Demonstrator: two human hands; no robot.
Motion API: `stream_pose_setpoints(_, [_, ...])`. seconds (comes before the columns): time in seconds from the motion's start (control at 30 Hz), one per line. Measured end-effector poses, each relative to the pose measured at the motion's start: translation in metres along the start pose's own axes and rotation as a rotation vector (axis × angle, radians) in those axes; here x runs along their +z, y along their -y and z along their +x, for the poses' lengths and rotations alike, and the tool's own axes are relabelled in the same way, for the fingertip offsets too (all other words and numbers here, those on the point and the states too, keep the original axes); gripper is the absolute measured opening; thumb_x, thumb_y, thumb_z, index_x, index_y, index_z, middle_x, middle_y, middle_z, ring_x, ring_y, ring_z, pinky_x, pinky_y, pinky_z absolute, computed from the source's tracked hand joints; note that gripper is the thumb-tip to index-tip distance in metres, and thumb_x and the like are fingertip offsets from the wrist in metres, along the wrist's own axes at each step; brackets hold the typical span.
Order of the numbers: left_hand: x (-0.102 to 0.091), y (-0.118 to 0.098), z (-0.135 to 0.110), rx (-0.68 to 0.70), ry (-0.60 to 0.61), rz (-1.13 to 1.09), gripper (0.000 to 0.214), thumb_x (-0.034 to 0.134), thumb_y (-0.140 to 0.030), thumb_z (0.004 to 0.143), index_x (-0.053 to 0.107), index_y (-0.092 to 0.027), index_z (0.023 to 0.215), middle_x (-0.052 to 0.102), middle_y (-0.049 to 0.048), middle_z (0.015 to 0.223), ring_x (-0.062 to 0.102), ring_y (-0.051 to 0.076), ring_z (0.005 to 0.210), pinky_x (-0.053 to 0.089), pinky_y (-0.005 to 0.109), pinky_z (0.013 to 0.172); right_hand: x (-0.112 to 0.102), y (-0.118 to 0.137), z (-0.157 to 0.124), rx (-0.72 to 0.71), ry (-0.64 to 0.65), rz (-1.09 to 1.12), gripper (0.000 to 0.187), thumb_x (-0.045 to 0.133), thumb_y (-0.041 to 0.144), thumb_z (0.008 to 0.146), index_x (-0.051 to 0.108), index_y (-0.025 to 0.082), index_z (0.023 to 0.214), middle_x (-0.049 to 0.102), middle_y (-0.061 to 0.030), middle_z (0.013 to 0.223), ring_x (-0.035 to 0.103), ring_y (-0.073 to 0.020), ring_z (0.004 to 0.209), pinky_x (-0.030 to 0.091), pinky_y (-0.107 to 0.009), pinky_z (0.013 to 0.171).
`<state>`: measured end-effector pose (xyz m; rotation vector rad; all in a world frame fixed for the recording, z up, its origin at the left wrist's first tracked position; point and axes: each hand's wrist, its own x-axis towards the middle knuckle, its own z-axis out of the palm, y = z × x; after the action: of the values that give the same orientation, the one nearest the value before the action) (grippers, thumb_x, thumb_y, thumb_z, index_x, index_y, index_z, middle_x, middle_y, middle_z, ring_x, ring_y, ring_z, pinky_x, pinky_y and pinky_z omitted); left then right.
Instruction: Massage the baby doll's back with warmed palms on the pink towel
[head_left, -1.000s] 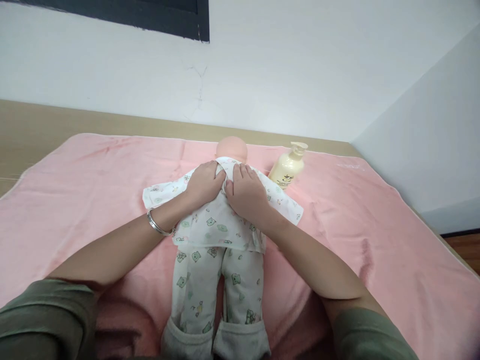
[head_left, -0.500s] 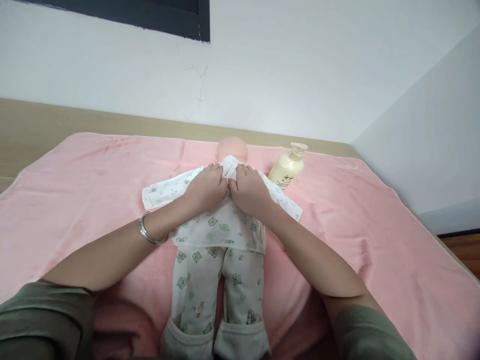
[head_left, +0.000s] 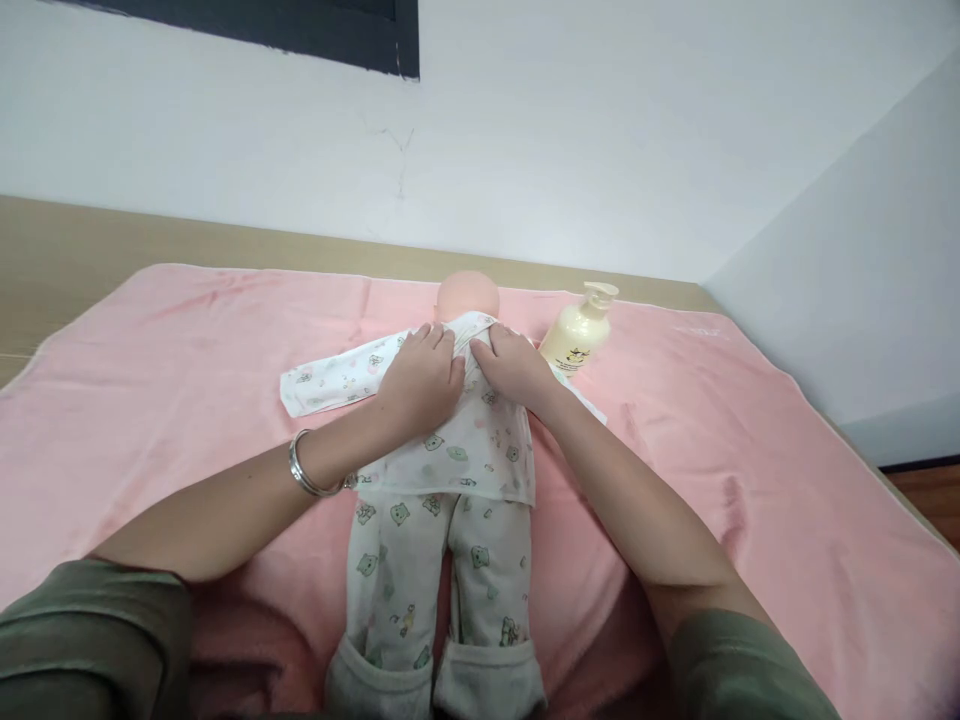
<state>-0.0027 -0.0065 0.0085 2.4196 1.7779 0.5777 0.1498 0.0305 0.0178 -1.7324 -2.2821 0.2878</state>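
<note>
A doll lies on its back or front, I cannot tell which, with its bare rounded head (head_left: 467, 296) away from me. It wears a white long-sleeved baby shirt (head_left: 457, 455) printed with small green animals. My left hand (head_left: 424, 385) is on the upper part of the shirt, fingers closed on the cloth near the neckline. On the other side of the neckline, my right hand (head_left: 517, 370) grips the cloth, thumb toward the middle. Diagonal creases run between the hands. Matching baby trousers (head_left: 487, 570) with turned-up cuffs cover the doll's legs.
A cream pump bottle (head_left: 577, 335) leans at the right of the doll's head. Beneath everything lies a pink blanket (head_left: 187, 400) on a light wooden surface (head_left: 67, 240). A white wall (head_left: 562, 130) stands behind; another closes the right side.
The bunched cloth at the neck has flattened and spread over the doll's neck. My hands have moved slightly apart, the right one shifting toward the right.
</note>
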Motion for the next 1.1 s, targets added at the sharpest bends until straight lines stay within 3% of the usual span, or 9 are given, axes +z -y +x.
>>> stream_pose_setpoints(0.13, [-0.002,0.011,0.011,-0.117,0.079,-0.094,0.035,0.031,-0.032,0.1,0.061,-0.015,0.106,0.069,0.0181,0.118,0.063,0.031,0.115,0.048,0.044,0.103,0.013,0.013,-0.019,-0.103,-0.116,-0.152,0.04,0.033,0.03,0.105,0.062,0.006,0.117,0.07,-0.0204,0.121,0.061,-0.0336,0.117,0.043,-0.045,0.105])
stream_pose_setpoints(0.27, [0.001,0.026,0.025,-0.123,0.115,-0.165,0.047,0.023,-0.044,0.102,0.06,-0.016,0.096,0.07,0.0176,0.11,0.065,0.03,0.103,0.05,0.043,0.094,0.015,0.025,-0.037,-0.237,-0.193,-0.259,0.042,0.031,0.03,0.105,0.064,0.005,0.112,0.07,-0.0228,0.113,0.061,-0.0352,0.113,0.044,-0.046,0.102])
stream_pose_setpoints(0.4, [0.003,0.022,0.02,-0.101,0.093,-0.084,0.044,0.024,-0.039,0.102,0.06,-0.014,0.1,0.069,0.0194,0.11,0.063,0.032,0.104,0.049,0.045,0.096,0.007,0.014,-0.022,-0.149,-0.109,-0.132,0.037,0.035,0.034,0.105,0.065,0.012,0.106,0.073,-0.0158,0.108,0.065,-0.0305,0.103,0.049,-0.04,0.092])
stream_pose_setpoints(0.6, [0.004,0.007,0.002,0.033,0.005,0.054,0.041,0.025,-0.027,0.099,0.06,-0.01,0.11,0.064,0.0235,0.118,0.058,0.035,0.117,0.043,0.05,0.106,0.008,-0.001,-0.001,-0.078,-0.075,-0.076,0.041,0.036,0.034,0.105,0.06,0.006,0.122,0.07,-0.0187,0.125,0.063,-0.031,0.114,0.047,-0.041,0.1])
stream_pose_setpoints(0.73, [0.0,0.017,0.014,-0.073,0.07,-0.053,0.033,0.032,-0.031,0.097,0.061,-0.015,0.098,0.069,0.0182,0.107,0.063,0.032,0.102,0.049,0.044,0.093,0.017,0.01,-0.016,-0.152,-0.138,-0.173,0.041,0.032,0.03,0.105,0.061,0.005,0.12,0.07,-0.02,0.122,0.061,-0.0337,0.116,0.043,-0.044,0.105])
stream_pose_setpoints(0.83, [-0.004,0.028,0.026,-0.173,0.144,-0.163,0.039,0.03,-0.041,0.099,0.06,-0.018,0.088,0.072,0.0135,0.098,0.065,0.028,0.09,0.048,0.039,0.079,0.022,0.017,-0.027,-0.208,-0.227,-0.208,0.043,0.03,0.028,0.105,0.061,0.004,0.122,0.067,-0.0227,0.126,0.059,-0.0344,0.12,0.041,-0.045,0.109])
stream_pose_setpoints(0.9, [-0.006,0.031,0.029,-0.193,0.159,-0.198,0.044,0.027,-0.046,0.1,0.059,-0.019,0.086,0.072,0.0117,0.096,0.065,0.026,0.087,0.047,0.037,0.076,0.021,0.018,-0.027,-0.198,-0.217,-0.178,0.042,0.031,0.028,0.104,0.061,0.005,0.122,0.067,-0.0226,0.129,0.058,-0.0336,0.122,0.042,-0.044,0.109])
stream_pose_setpoints(1.0, [-0.003,0.026,0.024,-0.152,0.14,-0.114,0.043,0.025,-0.04,0.101,0.06,-0.018,0.092,0.072,0.0133,0.101,0.065,0.027,0.091,0.048,0.039,0.081,0.015,0.011,-0.018,-0.135,-0.124,-0.078,0.04,0.035,0.03,0.103,0.061,0.007,0.123,0.066,-0.0203,0.133,0.059,-0.0318,0.123,0.045,-0.042,0.106])
stream_pose_setpoints(1.1, [-0.001,0.014,0.013,-0.061,0.079,0.036,0.04,0.025,-0.028,0.1,0.061,-0.012,0.104,0.069,0.0189,0.112,0.064,0.032,0.107,0.048,0.044,0.096,0.011,0.003,-0.005,-0.096,-0.087,-0.034,0.044,0.037,0.033,0.103,0.058,0.004,0.128,0.064,-0.0212,0.137,0.057,-0.0321,0.128,0.043,-0.043,0.111])
